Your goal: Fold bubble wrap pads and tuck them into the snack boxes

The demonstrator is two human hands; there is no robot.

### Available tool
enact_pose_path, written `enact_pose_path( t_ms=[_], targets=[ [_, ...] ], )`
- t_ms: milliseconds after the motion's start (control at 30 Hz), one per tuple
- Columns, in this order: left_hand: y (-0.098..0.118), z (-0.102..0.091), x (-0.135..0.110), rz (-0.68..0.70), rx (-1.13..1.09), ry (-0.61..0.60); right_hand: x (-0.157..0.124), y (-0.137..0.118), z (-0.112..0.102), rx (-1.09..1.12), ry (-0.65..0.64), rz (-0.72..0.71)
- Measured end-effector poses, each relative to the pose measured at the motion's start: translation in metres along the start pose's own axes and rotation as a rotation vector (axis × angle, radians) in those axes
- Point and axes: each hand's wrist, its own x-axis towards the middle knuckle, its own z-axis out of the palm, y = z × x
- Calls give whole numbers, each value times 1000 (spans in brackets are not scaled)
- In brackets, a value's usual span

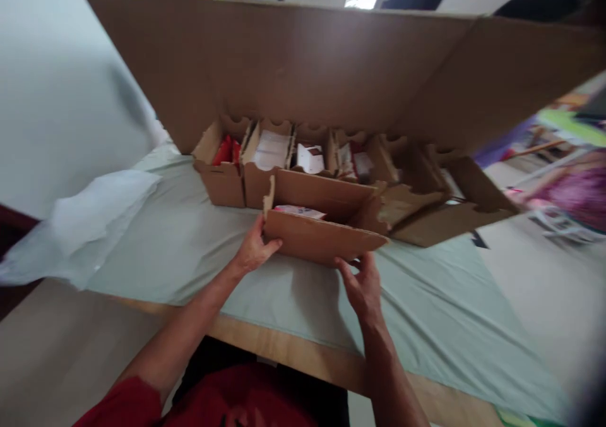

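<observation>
A small open cardboard box (326, 240) lies tilted on a pale green cloth (199, 250), with a white and red packet (299, 211) inside. My left hand (253, 250) grips its left end, thumb on the front wall. My right hand (362, 285) touches the box's lower right edge, fingers curled under it. Behind stands a row of similar small boxes (222, 174) holding red and white packets, inside a large cardboard carton (303, 67) lying on its side.
A crumpled white sheet (85, 218) lies at the cloth's left end. The wooden table edge (293, 351) runs near me. A white wall is at the left. Colourful blurred items (568, 187) sit on the floor at right.
</observation>
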Motion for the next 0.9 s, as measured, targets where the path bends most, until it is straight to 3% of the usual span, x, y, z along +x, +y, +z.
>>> enact_pose_path(
  t_ms=[133,200,267,367,533,633,733,900],
  targets=[
    [1,-3,-7,35,157,-23,-8,18,1,-35,1,81],
    [2,-17,-22,26,334,8,-16,28,1,-118,-56,132],
    [4,-44,-44,-6,475,95,-27,35,-1,-196,-72,153],
    [8,-110,-79,-82,608,276,-41,34,-2,-276,-37,159],
    [24,-252,-113,-240,858,618,-42,20,1,-390,-33,204],
    [28,-309,-127,-337,1072,709,-38,17,3,-409,-39,221],
    [20,-333,-141,-414,1334,658,-37,17,2,-417,-32,224],
    [11,-333,-156,-459,1459,622,-37,16,0,-438,-33,244]
  ],
)
